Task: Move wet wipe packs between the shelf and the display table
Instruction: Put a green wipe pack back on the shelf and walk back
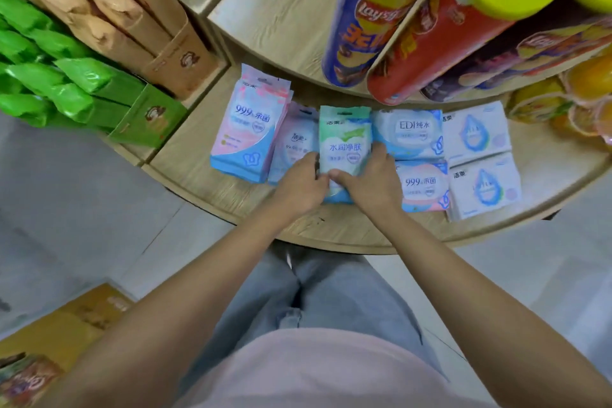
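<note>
Head view: left hand point(299, 182) and right hand point(367, 180) are both holding the mint-green and white wet wipe pack point(344, 139), one on each side edge. Both thumbs are lying over its near front, so each grip is grasping that pack. The pack is sitting mid-row on the lower tier of the round light-wood counter point(205, 175). The hands are hiding its near end, so I cannot tell if it is resting on the wood. Just left, a pale blue wipe pack point(298, 139) is lying partly behind the left hand. Further left, a stack of pink-and-blue wipe packs point(246, 129) is lying. Just right, a blue flat pack point(409, 132) is touching the right fingers, with a pink flat pack point(425, 185) near of it. Two white packs with blue drop prints point(475, 136) are lying at the right end. Tall printed crisp tubes point(367, 16) are standing on the far upper tier. Green packets point(66, 89) and brown paper packets point(109, 3) are sitting far left.
</note>
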The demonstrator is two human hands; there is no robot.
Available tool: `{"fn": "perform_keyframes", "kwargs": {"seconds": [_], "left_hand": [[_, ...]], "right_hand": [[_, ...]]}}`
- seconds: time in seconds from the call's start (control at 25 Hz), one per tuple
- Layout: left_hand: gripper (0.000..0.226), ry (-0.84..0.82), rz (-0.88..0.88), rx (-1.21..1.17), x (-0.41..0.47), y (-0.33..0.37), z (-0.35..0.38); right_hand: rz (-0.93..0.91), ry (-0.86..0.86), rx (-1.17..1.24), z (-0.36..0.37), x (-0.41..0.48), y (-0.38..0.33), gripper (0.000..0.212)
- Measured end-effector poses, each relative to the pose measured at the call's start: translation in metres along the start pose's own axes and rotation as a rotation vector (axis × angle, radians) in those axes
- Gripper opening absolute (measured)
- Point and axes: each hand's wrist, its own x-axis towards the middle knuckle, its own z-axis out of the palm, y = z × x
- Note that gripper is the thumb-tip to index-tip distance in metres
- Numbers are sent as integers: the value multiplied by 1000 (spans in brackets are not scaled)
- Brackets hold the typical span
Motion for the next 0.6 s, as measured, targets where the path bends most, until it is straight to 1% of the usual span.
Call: {"fn": "perform_keyframes", "kwargs": {"seconds": [0.08,0.24,0.32,0.36,0.4,0.48,0.52,0.6], "left_hand": [[31,-12,-14,-78,6,-2,-4],[30,-28,-52,-181,14,-8,-10],[29,-39,-63,-196,15,-10,-10],[28,-41,-60,-198,14,-11,-9],[27,-34,-55,-206,13,-12,-8],[26,-15,-57,-248,12,-12,-6],[25,-10,-67,-267,12,-12,-6],[25,-9,-86,-288,11,-13,-6]], "right_hand": [[53,25,94,-6,3,2,65],[70,108,83,-12,-2,4,26],[84,162,69,-14,-4,3,18],[96,169,73,-15,-4,3,20],[108,160,82,-15,-5,1,27],[141,125,85,-14,-5,-3,52],[151,111,70,-11,-4,-4,60],[147,75,61,-4,-1,-1,62]]}}
